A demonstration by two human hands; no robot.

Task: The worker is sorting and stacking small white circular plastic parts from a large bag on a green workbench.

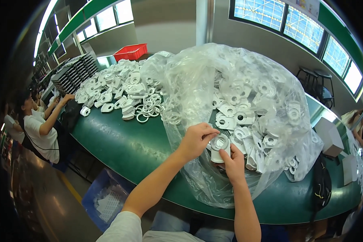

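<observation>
My right hand (233, 163) grips a white plastic part (222, 155) with a round opening and a raised rim, its thumb on the front face. The fingers of my left hand (196, 141) are pinched together at the upper left of that rim; what lies between them is too small to make out. Just beyond my hands, a large clear plastic bag (189, 92) lies open over the table, and many similar white parts (242, 117) are heaped in it. To the left of the bag sit loose white rings (149, 108) and another pile of white parts (129, 86).
The green table (117, 137) curves around me. A red bin (131, 52) and stacked dark trays (74, 74) stand at the far left. White boxes (329, 137) and a black bag (322, 183) are on the right. A blue bin (103, 197) is below the table; a co-worker (44, 129) sits left.
</observation>
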